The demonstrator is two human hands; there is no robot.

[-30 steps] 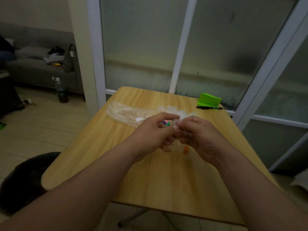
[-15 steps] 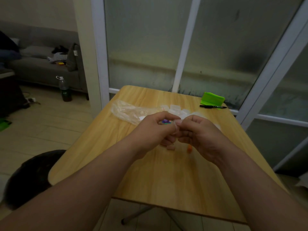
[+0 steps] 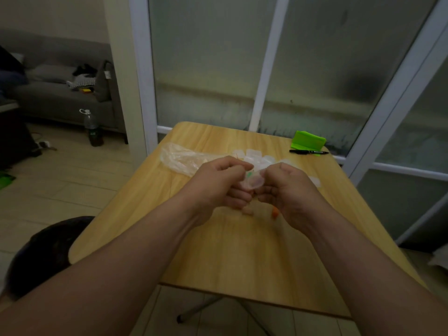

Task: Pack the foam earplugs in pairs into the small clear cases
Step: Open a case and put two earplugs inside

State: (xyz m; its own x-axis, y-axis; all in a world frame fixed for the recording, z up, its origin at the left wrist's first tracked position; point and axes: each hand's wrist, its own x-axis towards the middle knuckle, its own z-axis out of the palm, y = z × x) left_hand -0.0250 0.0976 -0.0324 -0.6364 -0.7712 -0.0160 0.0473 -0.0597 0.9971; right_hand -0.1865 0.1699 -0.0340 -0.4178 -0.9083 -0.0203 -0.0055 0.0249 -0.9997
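A clear case (image 3: 255,181) is gripped between the left hand (image 3: 218,185) and right hand (image 3: 287,187), fingers curled, above the table (image 3: 218,258)

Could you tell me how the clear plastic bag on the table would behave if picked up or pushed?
The clear plastic bag looks thin and crumpled, so it would probably hang floppy and feel very light. On the smooth wooden table it may well slide at a push.

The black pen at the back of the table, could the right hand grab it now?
Probably not right away: the right hand and left hand both grip a small clear case. Nothing blocks the way to the black pen, though.
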